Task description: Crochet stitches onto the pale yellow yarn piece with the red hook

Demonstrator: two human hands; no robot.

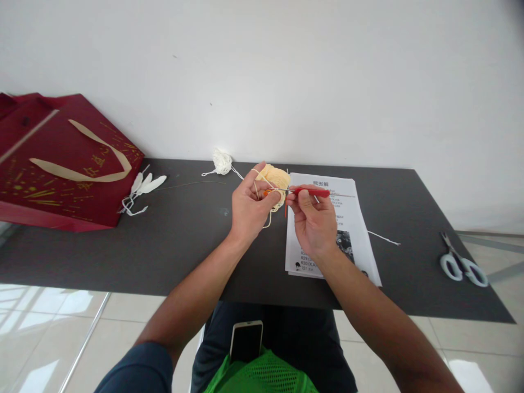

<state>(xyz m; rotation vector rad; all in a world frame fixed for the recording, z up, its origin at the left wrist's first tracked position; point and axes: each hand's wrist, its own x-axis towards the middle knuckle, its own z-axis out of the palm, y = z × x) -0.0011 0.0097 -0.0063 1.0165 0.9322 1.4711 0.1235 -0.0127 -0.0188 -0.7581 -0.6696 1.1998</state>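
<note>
My left hand [249, 206] is closed around a pale yellow crocheted piece [277, 180], with cream yarn looped over its fingers. My right hand [313, 218] pinches a crochet hook with a red handle [314, 191], whose metal tip points left into the yellow piece. Both hands hover just above the dark table [184, 240], over the left edge of a printed instruction sheet [352, 229]. A strand of yarn runs from the work back to a small white yarn ball [222, 161] near the wall.
A dark red gift bag [61, 164] lies at the table's left, with white pieces [144, 186] beside it. Scissors with white handles [462, 263] rest at the right edge. A phone [246, 340] lies on my lap on green mesh fabric [262, 376].
</note>
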